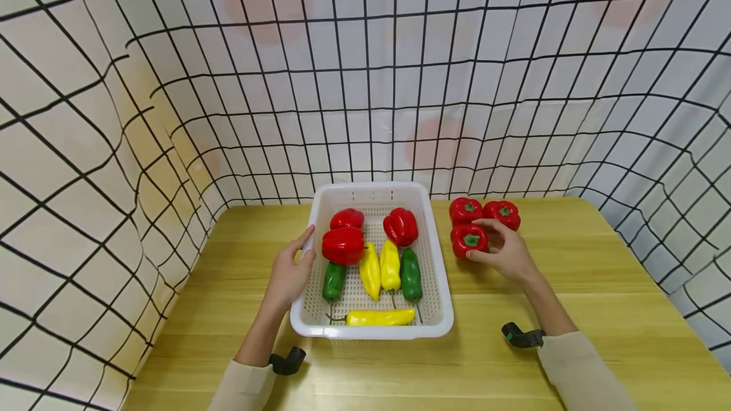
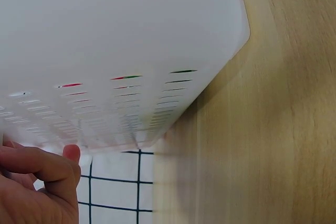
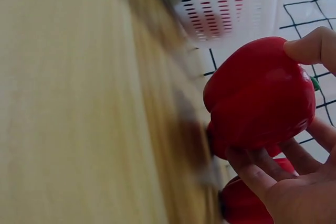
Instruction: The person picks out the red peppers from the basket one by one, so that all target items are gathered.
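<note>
My left hand grips the left rim of a white perforated plastic basket; in the left wrist view its bent fingers lie at the basket's wall. My right hand holds a red bell pepper, green stem up, between thumb and fingers. The right wrist view shows that pepper large, with the thumb near its stem end and the fingers on its other side. Right behind it on the table stand two more red bell peppers, one at the left and one at the right.
Inside the basket lie red bell peppers, several yellow peppers and two green peppers. The wooden table runs back to a white wall with a black grid, which also rises at both sides.
</note>
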The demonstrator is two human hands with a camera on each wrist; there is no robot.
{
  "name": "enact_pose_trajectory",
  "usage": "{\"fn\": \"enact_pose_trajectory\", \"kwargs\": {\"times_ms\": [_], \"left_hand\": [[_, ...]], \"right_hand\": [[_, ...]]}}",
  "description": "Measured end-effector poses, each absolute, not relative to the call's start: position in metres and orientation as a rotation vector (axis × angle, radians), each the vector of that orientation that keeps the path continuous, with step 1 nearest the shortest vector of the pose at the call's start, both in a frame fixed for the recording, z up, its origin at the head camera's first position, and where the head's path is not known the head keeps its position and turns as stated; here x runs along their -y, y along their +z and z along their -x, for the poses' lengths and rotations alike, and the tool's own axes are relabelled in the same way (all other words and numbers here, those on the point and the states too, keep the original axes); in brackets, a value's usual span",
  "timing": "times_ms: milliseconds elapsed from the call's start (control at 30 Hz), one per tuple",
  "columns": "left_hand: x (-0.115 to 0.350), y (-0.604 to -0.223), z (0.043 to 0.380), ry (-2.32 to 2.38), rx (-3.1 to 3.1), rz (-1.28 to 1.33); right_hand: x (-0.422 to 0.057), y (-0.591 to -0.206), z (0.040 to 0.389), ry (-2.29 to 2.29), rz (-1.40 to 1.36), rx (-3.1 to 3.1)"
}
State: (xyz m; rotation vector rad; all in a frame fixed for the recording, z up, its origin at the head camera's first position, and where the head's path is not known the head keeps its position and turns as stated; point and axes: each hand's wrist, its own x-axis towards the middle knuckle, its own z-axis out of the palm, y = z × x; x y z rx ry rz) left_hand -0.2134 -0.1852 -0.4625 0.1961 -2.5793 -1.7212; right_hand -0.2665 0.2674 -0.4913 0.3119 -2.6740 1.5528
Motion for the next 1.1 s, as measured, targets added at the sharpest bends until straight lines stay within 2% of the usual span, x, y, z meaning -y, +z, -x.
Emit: {"fn": "enact_pose_trajectory", "kwargs": {"times_ms": [433,1100], "left_hand": [[0.185,-0.463,0.213,-1.718,2.58,-0.183],[0.185,-0.462,0.213,-1.721,2.577,-0.195]], "right_hand": [[-0.272,-0.505,0.268,1.573,-0.308,2.651],[-0.271,-0.489,0.26,1.504,-0.292,2.654]]}}
